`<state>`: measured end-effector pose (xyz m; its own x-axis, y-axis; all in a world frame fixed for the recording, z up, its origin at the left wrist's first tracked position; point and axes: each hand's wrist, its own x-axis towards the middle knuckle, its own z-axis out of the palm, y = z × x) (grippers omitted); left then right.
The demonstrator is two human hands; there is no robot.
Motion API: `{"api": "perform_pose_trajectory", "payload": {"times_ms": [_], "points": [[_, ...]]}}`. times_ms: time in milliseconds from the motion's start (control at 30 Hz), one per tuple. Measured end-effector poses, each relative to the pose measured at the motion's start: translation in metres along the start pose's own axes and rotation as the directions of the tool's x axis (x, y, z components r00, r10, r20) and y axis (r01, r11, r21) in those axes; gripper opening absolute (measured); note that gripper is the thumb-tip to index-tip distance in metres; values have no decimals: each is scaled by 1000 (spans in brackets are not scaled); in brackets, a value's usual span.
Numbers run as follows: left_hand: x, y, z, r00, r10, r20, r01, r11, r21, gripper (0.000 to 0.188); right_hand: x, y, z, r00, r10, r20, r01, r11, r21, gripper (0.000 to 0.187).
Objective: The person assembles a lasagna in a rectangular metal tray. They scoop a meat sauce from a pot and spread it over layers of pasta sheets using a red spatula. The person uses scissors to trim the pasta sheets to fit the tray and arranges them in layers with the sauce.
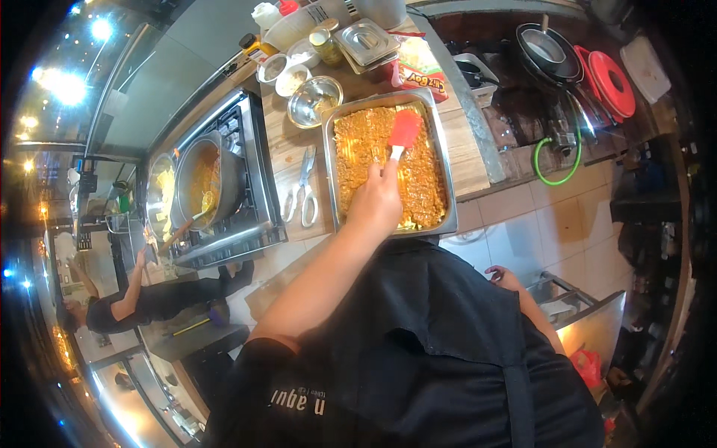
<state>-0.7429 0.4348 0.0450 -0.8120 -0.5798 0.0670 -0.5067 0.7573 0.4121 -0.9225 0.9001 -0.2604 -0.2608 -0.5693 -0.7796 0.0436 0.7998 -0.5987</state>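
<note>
Nearest of all, the black apron (463, 299) filled the lower middle, and off to its right hung the right hand (508, 279), fingers loosely bent, nothing seen in its grip. The left hand (379, 198) was where the action was! Its grip was closed around the pale handle of a red spatula (405, 128), the hand itself over the tray (327, 160). And that spatula? Its head was at the tray's upper right, over the orange-brown sauce (358, 134); touching or just above, I couldn't tell. Yellow showed through the sauce in strips, and the metal tray sat near the edge of the wooden bench (470, 160).

Just left of it lay the scissors (306, 179), pale handles toward the person. Beyond stood a steel bowl (305, 104), then small bowls, a jar (326, 46) and a red packet (424, 67) behind the tray. Over on the left, a big pot (233, 179) was on the stove (258, 149), a spoon leaning out, and a co-worker's hand (141, 258) was near its handle. Far right, pans (541, 48) lay beside red lids (612, 82), above a green hose (556, 181).
</note>
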Motion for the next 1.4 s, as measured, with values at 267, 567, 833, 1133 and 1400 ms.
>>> {"api": "perform_pose_trajectory", "payload": {"times_ms": [267, 567, 833, 1133, 1400], "points": [[-13, -10, -2, 992, -123, -26, 124, 991, 44, 40, 39, 102, 14, 986, -130, 108, 111, 979, 172, 47], [3, -11, -25, 981, -194, 1, 185, 934, -307, 37, 39, 154, 9, 997, -67, 29, 56, 958, 282, 52], [7, -43, -66, 985, -117, 123, 103, 988, 113, 37, 20, 141, 24, 990, 16, 142, -90, 841, 534, 53], [65, -111, -104, 759, 415, 503, -503, 863, 47, 27, -24, 133, 46, 992, 46, 118, -105, 814, 571, 43], [142, -136, -78, 900, 372, 226, -411, 897, 160, 35, -46, 138, 72, 998, 0, -61, 44, 697, 716, 37]]}}
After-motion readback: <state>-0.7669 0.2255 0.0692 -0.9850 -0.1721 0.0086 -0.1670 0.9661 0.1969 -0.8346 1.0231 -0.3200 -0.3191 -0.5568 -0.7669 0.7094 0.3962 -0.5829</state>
